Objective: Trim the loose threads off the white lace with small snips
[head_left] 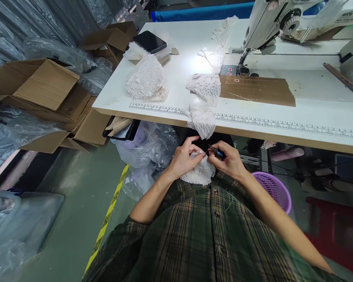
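In front of my lap, my left hand [187,156] pinches the edge of a white lace piece [200,172]. My right hand [226,158] is closed around small blue thread snips [218,152], their tip close to the lace by my left fingertips. A chain of white lace pieces [205,87] runs from beside the sewing machine [254,33] down over the table's front edge, just above my hands. To its left, a stack of white lace pieces [148,78] lies on the table. How the lace in my hand joins the chain is hard to make out.
A black phone [150,41] rests at the table's back left. Brown cardboard [257,90] lies before the machine on the white table [176,35]. Open cardboard boxes [47,84] stand left. Below right are a purple basket [275,190] and a red stool [335,231].
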Available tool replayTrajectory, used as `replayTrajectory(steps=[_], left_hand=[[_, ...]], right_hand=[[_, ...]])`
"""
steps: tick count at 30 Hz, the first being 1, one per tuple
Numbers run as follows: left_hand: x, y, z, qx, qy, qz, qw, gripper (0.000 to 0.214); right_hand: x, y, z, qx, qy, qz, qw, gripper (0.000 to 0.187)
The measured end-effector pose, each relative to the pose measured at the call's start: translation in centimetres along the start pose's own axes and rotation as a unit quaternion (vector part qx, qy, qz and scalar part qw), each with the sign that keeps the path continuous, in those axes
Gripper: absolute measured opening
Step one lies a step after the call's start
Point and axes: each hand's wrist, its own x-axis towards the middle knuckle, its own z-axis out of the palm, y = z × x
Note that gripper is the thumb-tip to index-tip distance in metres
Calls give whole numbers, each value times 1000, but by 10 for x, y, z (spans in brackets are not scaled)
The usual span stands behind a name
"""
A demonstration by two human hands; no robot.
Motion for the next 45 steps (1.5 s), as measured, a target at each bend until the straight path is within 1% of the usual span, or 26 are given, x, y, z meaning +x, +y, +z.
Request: replayTrajectory(steps=[5,8,11,15,21,26,28,31,35,45], left_hand=[[0,-1,0,1,-3,-3,1000,57],[0,-1,0,-6,-6,-6,1000,57],[0,-2,0,-28,-9,-6,1000,56],[0,-2,1,-59,-13,-4,998,56],[0,-3,2,-76,-17,-9,997,56],[1,-3,0,-87,-22,-16,996,57],[1,-3,0,-89,-22,-18,996,57],[0,-2,0,-88,-22,-21,996,57],[0,-1,0,-91,-23,-25,995,56],[2,-2,2,-149,-29,-40,988,56]], right_hand=[[2,0,-1,1,-44,-21,999,7],[3,0,0,-24,-53,-35,998,2],[3,0,3,-32,-46,-27,998,2],[2,-3,4,0,-17,-5,1000,6],[1,-6,5,17,3,12,1000,9],[-1,-4,3,43,18,35,998,9],[-1,-3,2,65,12,42,997,7],[-1,-2,0,87,-12,36,995,12],[2,-3,-1,88,-35,9,995,5],[-1,-3,5,59,1,27,998,7]])
